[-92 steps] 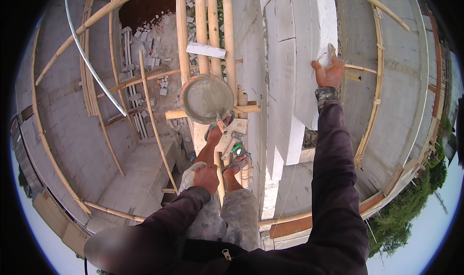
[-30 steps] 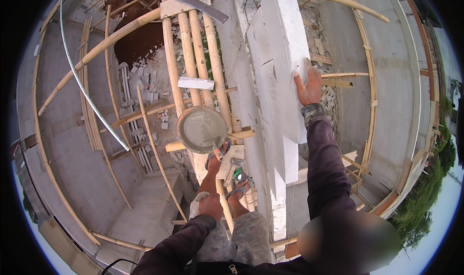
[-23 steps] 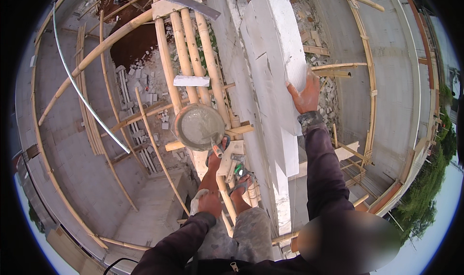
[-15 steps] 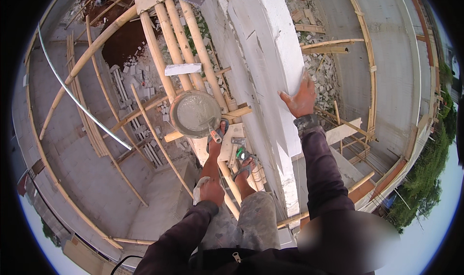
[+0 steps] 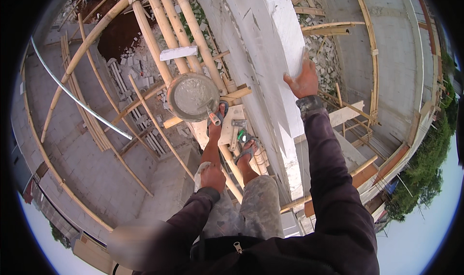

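The white block wall [image 5: 287,28] rises just to the person's right, and the right hand [image 5: 303,80] lies spread on its pale top, thumb apart from the fingers, releasing rather than clasping anything. Past that edge I see open space falling away to rubble [image 5: 328,72]; on the near side, the wall's grey face leaves a narrow gap beside the footing. The left hand [image 5: 212,177] is on the left knee [image 5: 197,176], its fingers bent; whether it is clenched or merely draped, I cannot tell.

Counting from here: one round bucket [image 5: 169,97] of wet mortar, one trowel with an orange-tipped handle [image 5: 214,117] leaning in it, one white offcut [image 5: 179,53] lying across the poles, two sandalled feet [image 5: 249,148], and four thick bamboo poles [image 5: 166,33] side by side ahead of the bucket. By the feet sits a small green tool [image 5: 243,137].

The bucket stands right in front of the left foot, with a bamboo crosspiece [image 5: 237,94] beside it. A slanting pole [image 5: 157,120] bars the left side, a long pale pipe [image 5: 77,92] curves farther out, and another pole [image 5: 338,25] juts out beyond the right hand
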`<state>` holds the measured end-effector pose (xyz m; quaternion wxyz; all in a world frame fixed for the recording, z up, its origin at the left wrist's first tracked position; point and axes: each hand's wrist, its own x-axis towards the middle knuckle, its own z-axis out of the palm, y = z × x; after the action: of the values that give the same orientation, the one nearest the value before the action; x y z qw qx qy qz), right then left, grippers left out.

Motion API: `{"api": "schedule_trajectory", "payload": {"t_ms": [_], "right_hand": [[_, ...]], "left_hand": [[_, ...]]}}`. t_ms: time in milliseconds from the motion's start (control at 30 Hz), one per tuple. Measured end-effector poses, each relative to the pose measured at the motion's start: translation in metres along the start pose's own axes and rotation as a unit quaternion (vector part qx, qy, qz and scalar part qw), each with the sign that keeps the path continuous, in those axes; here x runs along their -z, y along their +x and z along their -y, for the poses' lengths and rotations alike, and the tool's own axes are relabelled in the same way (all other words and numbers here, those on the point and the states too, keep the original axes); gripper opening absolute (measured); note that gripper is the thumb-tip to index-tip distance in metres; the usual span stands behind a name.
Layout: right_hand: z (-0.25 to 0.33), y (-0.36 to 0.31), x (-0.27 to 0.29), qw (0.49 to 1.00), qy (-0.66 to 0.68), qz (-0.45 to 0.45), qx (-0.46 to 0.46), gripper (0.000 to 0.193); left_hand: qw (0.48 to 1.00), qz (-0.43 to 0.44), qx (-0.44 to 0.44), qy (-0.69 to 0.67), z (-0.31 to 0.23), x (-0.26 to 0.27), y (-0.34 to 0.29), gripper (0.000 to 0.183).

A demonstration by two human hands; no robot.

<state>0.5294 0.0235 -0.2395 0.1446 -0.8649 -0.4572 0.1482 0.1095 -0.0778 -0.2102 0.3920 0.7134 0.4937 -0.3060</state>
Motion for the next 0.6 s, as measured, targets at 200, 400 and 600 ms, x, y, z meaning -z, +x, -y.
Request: {"api": "schedule_trajectory", "payload": {"t_ms": [200,400,600], "right_hand": [[0.010,0.003,0.002,0.999,-0.010,0.013,-0.029,0.107],[0.029,-0.043,0.008,0.984,0.045,-0.144,0.095,0.063],[0.017,-0.235,-0.154,0.852,0.383,0.223,-0.278,0.030]], "left_hand": [[1.000,-0.012,-0.014,0.000,0.005,-0.002,0.001,0.025],[0.998,-0.056,-0.030,-0.013,0.018,-0.013,-0.004,0.014],[0.998,-0.047,-0.046,-0.015,0.018,-0.016,-0.012,0.018]]}}
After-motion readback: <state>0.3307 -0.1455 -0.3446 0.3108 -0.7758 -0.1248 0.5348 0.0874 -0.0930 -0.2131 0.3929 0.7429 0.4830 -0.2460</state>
